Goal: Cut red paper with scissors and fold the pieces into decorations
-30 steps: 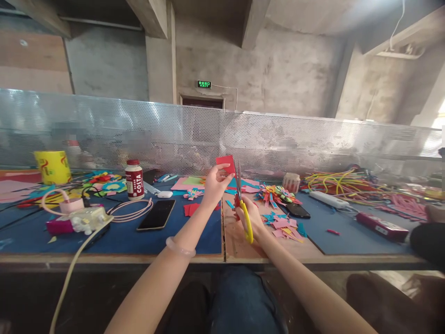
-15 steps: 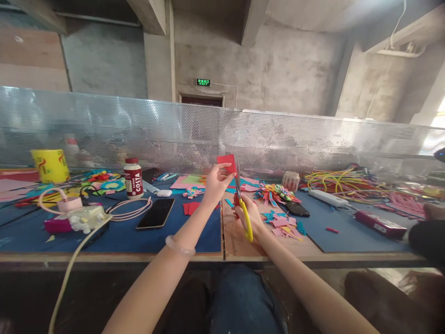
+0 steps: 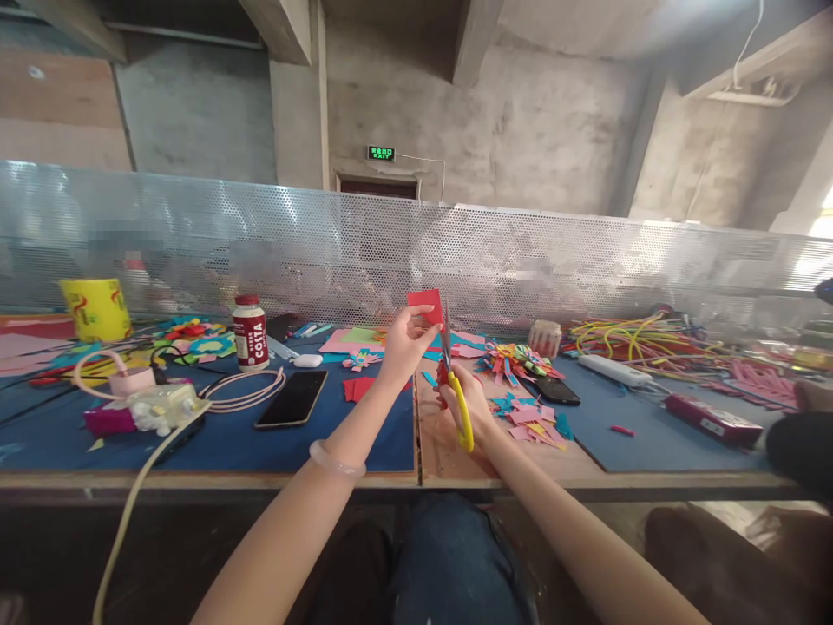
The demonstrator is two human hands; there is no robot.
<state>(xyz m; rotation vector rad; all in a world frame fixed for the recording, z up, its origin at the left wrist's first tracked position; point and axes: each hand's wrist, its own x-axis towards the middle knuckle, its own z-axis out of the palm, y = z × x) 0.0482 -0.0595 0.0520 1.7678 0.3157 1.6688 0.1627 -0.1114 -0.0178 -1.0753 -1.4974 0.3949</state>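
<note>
A small red piece of paper (image 3: pixel 426 303) is pinched upright between the fingers of my left hand (image 3: pixel 411 340). My right hand (image 3: pixel 469 406) is closed round the handles of yellow-handled scissors (image 3: pixel 463 410), whose blades point up along the right edge of that paper. Whether the blades touch it, I cannot tell. Below my left hand, several red paper pieces (image 3: pixel 357 389) lie on the blue mat. Pink, blue and yellow paper scraps (image 3: pixel 530 424) are piled just right of my right hand.
A dark phone (image 3: pixel 291 399), a COSTA bottle (image 3: pixel 250 333) and a coiled cable (image 3: pixel 244 399) lie to the left. Behind the scraps stand paper flowers (image 3: pixel 514 360) and another phone (image 3: pixel 556 391). Fuzzy craft stems (image 3: pixel 625 343) and a power strip (image 3: pixel 615 371) are on the right. A perforated metal screen (image 3: pixel 377 252) borders the back.
</note>
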